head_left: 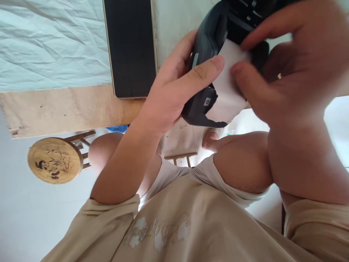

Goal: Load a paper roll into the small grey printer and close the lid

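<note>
My left hand (177,85) wraps round the side of a black device (200,105), which looks like a handheld receipt printer or card terminal. Its thumb lies over a white paper strip (227,87) that runs across the device and down past its lower end. On the device's lower corner is a small light label with a dark symbol. My right hand (289,69) is at the strip's right edge, its thumb and index finger closed on the paper. Motion blurs these fingertips, and the remaining fingers are curled and partly hidden. The upper part of the device runs out of the frame.
A black tablet-like slab (131,51) with a thin gold rim lies on the wooden table (54,109), beside a wrinkled pale cloth (49,43). A round wooden stool (54,160) with a panda picture stands at lower left. My legs are below the table edge.
</note>
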Demonstrator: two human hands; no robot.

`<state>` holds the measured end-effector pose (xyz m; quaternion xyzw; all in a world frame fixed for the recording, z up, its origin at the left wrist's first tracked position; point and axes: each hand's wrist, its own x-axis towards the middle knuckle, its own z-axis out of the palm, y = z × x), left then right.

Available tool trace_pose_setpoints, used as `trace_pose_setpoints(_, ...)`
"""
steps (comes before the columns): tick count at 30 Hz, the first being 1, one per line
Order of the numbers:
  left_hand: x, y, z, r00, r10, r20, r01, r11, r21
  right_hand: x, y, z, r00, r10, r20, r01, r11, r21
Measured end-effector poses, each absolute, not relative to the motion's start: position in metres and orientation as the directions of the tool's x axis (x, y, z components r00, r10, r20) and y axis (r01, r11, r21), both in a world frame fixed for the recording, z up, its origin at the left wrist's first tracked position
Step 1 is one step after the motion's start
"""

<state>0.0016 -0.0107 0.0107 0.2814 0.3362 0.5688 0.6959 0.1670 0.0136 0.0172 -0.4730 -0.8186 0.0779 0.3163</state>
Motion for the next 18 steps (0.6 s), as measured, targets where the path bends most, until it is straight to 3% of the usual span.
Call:
trace_pose_setpoints(3,-0.001,-0.01,0.009,0.212,0.973,-0.089,-0.585,0.2,0.786,0.167,0.007,0.029,-0.529,0.771,0.355,0.751,0.62,-0.228)
trace_pose_setpoints(11,0.0,-0.014,0.01,0.189,0.976,-0.107,-0.433,0.181,0.883,0.172,-0.008,0.04,-0.401,0.909,0.118,0.904,0.413,-0.112)
trace_pose_setpoints(14,-0.003,-0.013,0.008,0.22,0.968,-0.118,-0.395,0.199,0.897,0.172,-0.006,0.04,-0.436,0.894,0.106,0.872,0.448,-0.198)
trace_pose_setpoints(18,-0.006,-0.009,0.008,0.272,0.954,-0.128,-0.484,0.251,0.838,0.171,-0.002,0.042,-0.411,0.903,0.123,0.799,0.421,-0.429)
